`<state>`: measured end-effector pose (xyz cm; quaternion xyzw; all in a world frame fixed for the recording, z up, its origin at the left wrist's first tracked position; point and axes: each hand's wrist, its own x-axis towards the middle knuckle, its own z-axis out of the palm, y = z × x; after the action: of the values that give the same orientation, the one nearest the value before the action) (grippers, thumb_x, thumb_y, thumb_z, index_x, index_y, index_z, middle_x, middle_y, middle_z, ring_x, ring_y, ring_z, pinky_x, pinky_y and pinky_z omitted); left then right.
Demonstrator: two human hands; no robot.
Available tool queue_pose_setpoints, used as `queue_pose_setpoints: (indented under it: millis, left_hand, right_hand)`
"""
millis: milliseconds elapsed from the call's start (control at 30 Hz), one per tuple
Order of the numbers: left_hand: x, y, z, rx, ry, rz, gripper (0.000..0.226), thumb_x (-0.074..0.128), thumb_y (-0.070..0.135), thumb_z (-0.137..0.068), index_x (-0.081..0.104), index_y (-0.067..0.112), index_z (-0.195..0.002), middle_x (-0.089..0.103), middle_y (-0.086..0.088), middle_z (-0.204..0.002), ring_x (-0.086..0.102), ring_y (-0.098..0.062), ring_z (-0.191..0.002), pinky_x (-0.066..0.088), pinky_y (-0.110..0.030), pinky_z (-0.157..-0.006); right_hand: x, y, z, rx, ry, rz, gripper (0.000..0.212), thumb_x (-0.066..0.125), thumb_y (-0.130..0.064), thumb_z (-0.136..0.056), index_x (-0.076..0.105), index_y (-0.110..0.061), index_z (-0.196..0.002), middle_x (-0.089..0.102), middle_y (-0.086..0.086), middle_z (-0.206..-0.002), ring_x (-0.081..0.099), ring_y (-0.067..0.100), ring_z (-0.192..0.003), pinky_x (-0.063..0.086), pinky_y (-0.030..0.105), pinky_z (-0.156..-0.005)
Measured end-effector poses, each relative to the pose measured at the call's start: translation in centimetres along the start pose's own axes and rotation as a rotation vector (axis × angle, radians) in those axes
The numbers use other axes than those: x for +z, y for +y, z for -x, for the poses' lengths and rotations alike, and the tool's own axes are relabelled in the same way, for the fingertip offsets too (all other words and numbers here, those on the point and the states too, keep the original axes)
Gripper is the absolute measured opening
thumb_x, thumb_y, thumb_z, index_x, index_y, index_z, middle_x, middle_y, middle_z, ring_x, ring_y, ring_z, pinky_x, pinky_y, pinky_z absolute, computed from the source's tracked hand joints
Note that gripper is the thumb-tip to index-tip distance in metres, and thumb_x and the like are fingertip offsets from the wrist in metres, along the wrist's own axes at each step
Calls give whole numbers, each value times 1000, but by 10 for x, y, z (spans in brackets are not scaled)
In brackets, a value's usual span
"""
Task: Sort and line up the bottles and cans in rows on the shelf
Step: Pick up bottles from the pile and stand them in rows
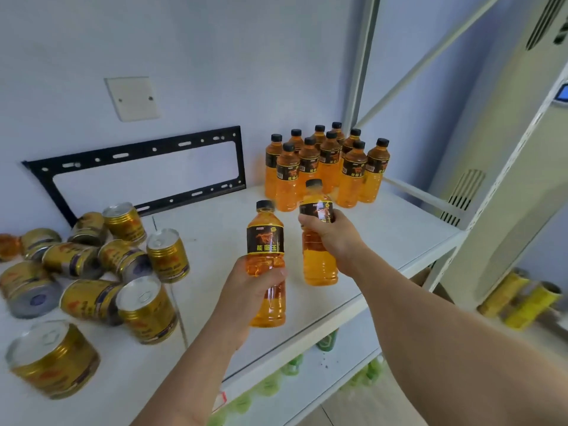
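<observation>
White shelf (399, 235): orange bottles clustered upright at back right (325, 167), gold cans (101, 272) jumbled left. Right hand (332, 232) wrapped around one full bottle (318, 241) at the label, left hand (249, 290) gripping another (266, 259) lower down. Likely weighty, smooth, slightly squeezable; mid-body hold safest.

**Bare arms, no sleeves in view**

Both forearms are uncovered from the frame's lower edge up to the wrists, with no sleeve, cuff or glove showing. The left hand (255, 287) and the right hand (330, 233) are bare too. No watch, bracelet or ring can be seen on either wrist or any visible finger.
</observation>
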<state>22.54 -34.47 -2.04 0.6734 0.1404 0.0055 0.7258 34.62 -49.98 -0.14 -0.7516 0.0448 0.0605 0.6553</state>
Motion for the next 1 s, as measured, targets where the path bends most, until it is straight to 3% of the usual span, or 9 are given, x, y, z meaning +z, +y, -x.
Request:
queue_pose_setpoints:
  millis: [267,467,567,867,1000]
  left_hand:
    - [49,14,-73,5,63,-71,36,76,27,-80,55,35,-108,67,1,-103,65,-21,-96,54,-48,-89]
    - [83,17,-112,-8,221,-105,37,76,27,-80,56,35,-110,68,1,-102,66,-21,-96,53,-49,-89]
    - [104,20,-123,-13,321,-121,39,76,26,-80,54,34,-111,66,3,-102,64,-17,-94,51,-38,-81]
    - [142,26,-146,-20,516,-80,45,80,14,-75,55,29,-110,69,-1,-100,67,-21,-94,52,-45,-86]
    - [145,23,-156,-22,543,-84,50,79,12,-75,53,30,-112,67,0,-103,64,-19,-97,48,-43,-89]
  right_hand:
    - [-32,-10,-94,-45,-49,12,77,82,-48,-73,44,-30,-137,60,-1,-124,59,24,-111,48,45,-100]
    - [-49,-14,-155,-83,-180,30,67,80,-33,-81,42,-26,-136,56,-3,-121,51,20,-111,39,34,-90]
    - [-54,-15,-183,-85,-257,43,67,81,-33,-80,42,-28,-135,56,-4,-121,50,20,-114,39,38,-97]
    - [-61,-14,-233,-129,-397,-20,73,80,-26,-82,39,-31,-142,54,-11,-120,47,16,-118,35,44,-106]
    - [-60,-11,-243,-136,-420,-28,76,78,-28,-83,35,-33,-145,54,-8,-132,46,18,-123,35,45,-106]
